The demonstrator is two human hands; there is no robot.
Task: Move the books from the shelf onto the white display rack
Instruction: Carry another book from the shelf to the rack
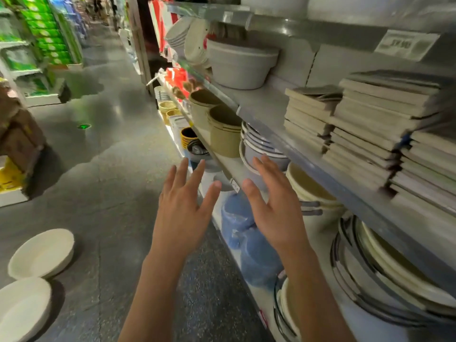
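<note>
Both hands are hanging in the lower middle of the frame with nothing in them: the left hand [183,208] is spreading its fingers flat, palm down, and the right hand [274,206] is doing the same just beside it, so each grip is released. The books [365,124] are sitting at the right of the frame on the grey shelf [261,107], piled in several leaning stacks that are touching one another, well apart from both hands and higher in the frame. No white display rack is showing anywhere in this view, so its place cannot be told.

The main risk, as I judge it, is lying in those stacks. They are looking uneven, with edges stepping out toward the shelf lip, and pulling one pile from the side could be dragging its neighbour along and spilling books off the front. Directly below them, bowls [261,146] and stacked basins [394,272] are crowding the lower shelves, so falling books would be landing on crockery. Taking too tall a pile with bare hands could also be letting the middle books slide out.

A second hazard is waiting on the floor: two pale dishes [42,253] are lying in the lower left of the frame, in the aisle, where someone turning with an armful and a blocked downward view might be stepping on them
</note>
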